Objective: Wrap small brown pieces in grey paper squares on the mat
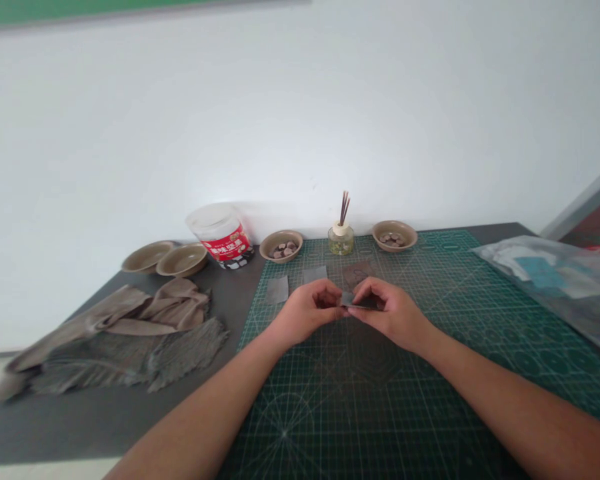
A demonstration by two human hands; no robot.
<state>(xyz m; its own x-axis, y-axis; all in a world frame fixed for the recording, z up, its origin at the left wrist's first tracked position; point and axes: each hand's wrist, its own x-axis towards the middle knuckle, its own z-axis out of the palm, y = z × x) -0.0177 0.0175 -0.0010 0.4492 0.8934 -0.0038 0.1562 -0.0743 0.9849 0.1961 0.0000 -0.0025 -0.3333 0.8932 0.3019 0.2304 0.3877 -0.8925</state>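
Over the middle of the green cutting mat (pixel 330 393), my left hand (pixel 314 308) and my right hand (pixel 391 310) meet fingertip to fingertip. Both pinch a small grey piece of fabric (pixel 348 299), mostly covered by the fingers. Just beyond them on the mat lie two flat grey squares, a left one (pixel 278 290) and a middle one (pixel 315 274). A brown square (pixel 357 272) with a dark curved mark sits behind my right hand, partly hidden by it.
Along the wall stand a bowl of brownish round pieces (pixel 281 247), a reed diffuser (pixel 341 239), a second such bowl (pixel 395 236), a red-labelled plastic jar (pixel 223 239) and two bowls (pixel 183 260). Crumpled cloths (pixel 130 333) lie left; a clear plastic bag (pixel 555 273) lies right.
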